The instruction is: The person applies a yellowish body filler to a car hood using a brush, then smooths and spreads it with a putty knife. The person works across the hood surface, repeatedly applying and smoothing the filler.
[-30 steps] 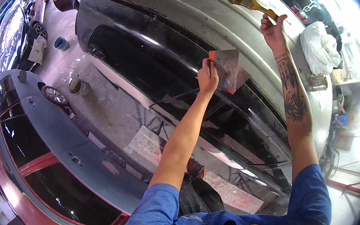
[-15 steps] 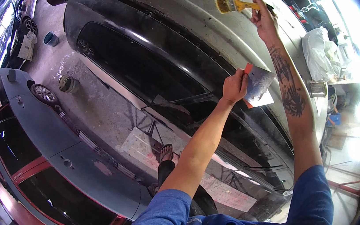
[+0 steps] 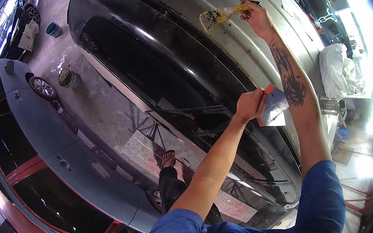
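Our left hand (image 3: pixel 249 105) hides part of the orange-edged scraper (image 3: pixel 276 107); the top edge cuts the ribbed vehicle roof (image 3: pixel 238 41); we cannot tell what fills the nearer bucket (image 3: pixel 72 80).

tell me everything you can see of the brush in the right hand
The brush is flat and wide-headed, with a yellow handle that looks painted and a dark end showing past the fingers. Its bristles look brownish and pale, perhaps coated with something. It lies nearly level across the view, bristles to the left and slightly lower. The right hand grips the handle near its end, over the ridged grey car roof; whether the bristles touch the roof cannot be told.
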